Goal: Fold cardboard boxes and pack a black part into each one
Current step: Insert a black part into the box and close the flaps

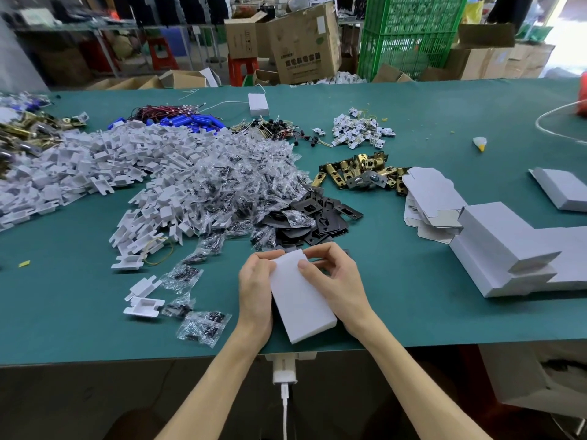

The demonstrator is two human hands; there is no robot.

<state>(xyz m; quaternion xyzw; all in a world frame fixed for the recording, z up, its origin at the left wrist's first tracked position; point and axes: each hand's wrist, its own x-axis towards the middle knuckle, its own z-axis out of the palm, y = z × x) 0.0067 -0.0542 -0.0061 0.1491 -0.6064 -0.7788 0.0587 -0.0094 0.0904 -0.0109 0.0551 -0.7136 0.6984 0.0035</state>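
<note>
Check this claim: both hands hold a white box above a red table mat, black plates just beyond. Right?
Wrong colour: the head view shows a teal table mat, not red; left hand and right hand hold the white box, black plates just beyond.

Not much to actually read here. The big brown carton [305,49] past the far edge of the table [413,122] has a row of bold dark Chinese characters printed across its side. There's a short word in Latin letters above and a finer line below. It's all too blurry for me to make out, maybe six characters. The smaller carton [243,39] left of it carries small dark printed symbols, also unreadable.
</note>
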